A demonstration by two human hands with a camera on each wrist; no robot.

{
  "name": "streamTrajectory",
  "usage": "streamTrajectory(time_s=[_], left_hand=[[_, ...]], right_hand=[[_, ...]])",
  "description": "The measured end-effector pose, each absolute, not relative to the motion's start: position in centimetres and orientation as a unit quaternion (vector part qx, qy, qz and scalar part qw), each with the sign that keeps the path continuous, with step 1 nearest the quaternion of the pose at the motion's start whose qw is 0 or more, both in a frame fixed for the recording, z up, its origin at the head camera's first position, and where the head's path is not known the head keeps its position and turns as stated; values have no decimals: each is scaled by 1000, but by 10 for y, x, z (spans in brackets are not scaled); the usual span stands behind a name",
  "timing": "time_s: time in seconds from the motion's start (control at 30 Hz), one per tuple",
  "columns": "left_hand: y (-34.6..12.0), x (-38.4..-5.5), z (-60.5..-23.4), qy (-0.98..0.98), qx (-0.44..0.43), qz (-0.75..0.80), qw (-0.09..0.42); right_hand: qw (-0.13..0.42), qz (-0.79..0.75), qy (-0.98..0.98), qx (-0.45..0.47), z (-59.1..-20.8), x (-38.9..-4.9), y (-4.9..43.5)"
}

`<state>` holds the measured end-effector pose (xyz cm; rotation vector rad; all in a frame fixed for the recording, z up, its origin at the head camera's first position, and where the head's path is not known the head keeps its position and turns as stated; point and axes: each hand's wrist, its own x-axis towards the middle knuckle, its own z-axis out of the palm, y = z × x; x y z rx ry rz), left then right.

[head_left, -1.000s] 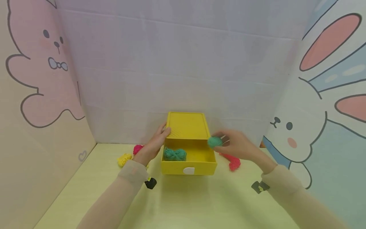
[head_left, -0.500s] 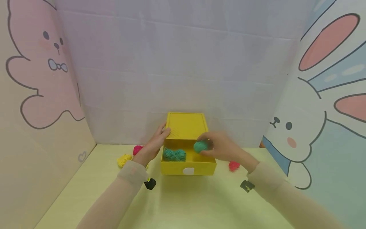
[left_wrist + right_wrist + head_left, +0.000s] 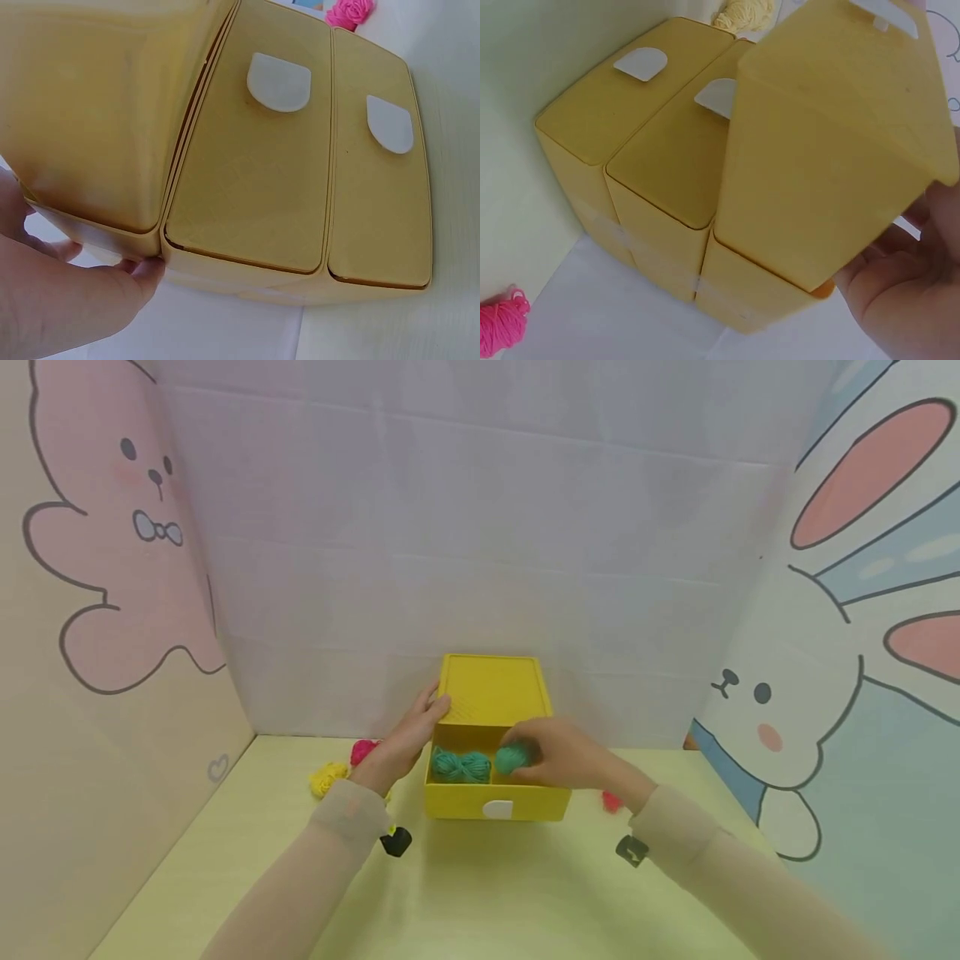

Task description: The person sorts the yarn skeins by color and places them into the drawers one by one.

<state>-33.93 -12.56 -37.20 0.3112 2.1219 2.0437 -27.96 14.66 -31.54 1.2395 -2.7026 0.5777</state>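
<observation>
In the head view a yellow drawer cabinet (image 3: 495,689) stands against the back wall, its top drawer (image 3: 491,802) pulled out. A green skein of yarn (image 3: 461,767), tied at the middle, lies in the drawer's left part. Just right of it my right hand (image 3: 566,756) holds a second green skein (image 3: 512,757) by its right side, inside the drawer. My left hand (image 3: 401,745) rests its thumb and fingers against the cabinet's left side, near the top front corner. The right wrist view shows the right hand beside the drawer's wall; the skein it holds is hidden there.
Yellow yarn (image 3: 327,778) and pink yarn (image 3: 365,750) lie left of the cabinet, partly behind the left arm. Red-pink yarn (image 3: 611,802) lies to the right, mostly covered by the right forearm. Two shut drawers (image 3: 247,165) sit below the open one. Patterned walls enclose the table.
My right hand has carried the green skein leftward and down, from the drawer's right edge to beside the other skein. The left hand has stayed on the cabinet.
</observation>
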Motion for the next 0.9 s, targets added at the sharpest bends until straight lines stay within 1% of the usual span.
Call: streamTrajectory(time_s=[0.47,0.77,0.9], left_hand=[[-126,-340,-372,715,97,686,91],[-124,-339,-372,716,105,684,87],[-124,-339,-371,718,103,683,86]], right_hand=[[4,171,-888,426,-319,-286,141],[9,165,-888,429,-320,-289,144],[-4,171,-891,420,-318,-289,148]])
